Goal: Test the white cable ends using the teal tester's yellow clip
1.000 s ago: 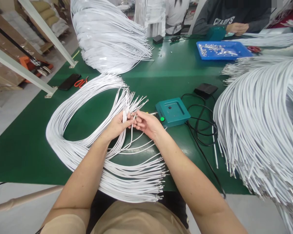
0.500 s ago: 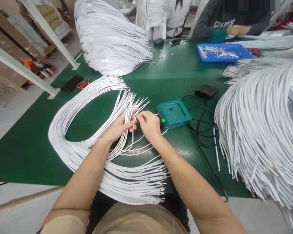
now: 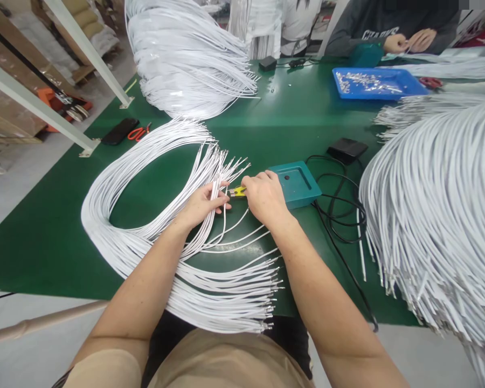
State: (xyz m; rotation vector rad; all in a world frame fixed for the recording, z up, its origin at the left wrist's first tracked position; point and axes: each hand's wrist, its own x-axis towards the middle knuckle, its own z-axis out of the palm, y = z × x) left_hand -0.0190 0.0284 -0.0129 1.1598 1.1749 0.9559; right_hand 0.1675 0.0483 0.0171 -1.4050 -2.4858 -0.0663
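Note:
A bundle of white cables (image 3: 207, 229) runs through my left hand (image 3: 204, 203), whose thumb and fingers are closed around several of them near their ends. My right hand (image 3: 265, 195) grips small yellow-handled pliers (image 3: 238, 191). Their jaws point left and meet the cable ends at my left fingertips; which cable they touch is too small to tell. The rest of the white cable coil (image 3: 101, 215) loops over the green table to the left, and its other ends fan out in front of me. Just behind my right hand sits a teal box (image 3: 299, 186), partly covered by it.
A big white cable bundle (image 3: 186, 59) lies at the back, another (image 3: 432, 199) at the right. Black cords (image 3: 339, 215) run beside a black box (image 3: 346, 150). A blue tray (image 3: 380, 83) holds small parts. Red-handled scissors (image 3: 138, 132) and a black phone-like object (image 3: 120, 131) lie left. A co-worker's hands (image 3: 410, 42) work opposite.
My right hand, earlier pinching at a cable by my left fingers, has shifted right, and yellow-handled pliers now show in it. My left hand keeps its hold on the cables.

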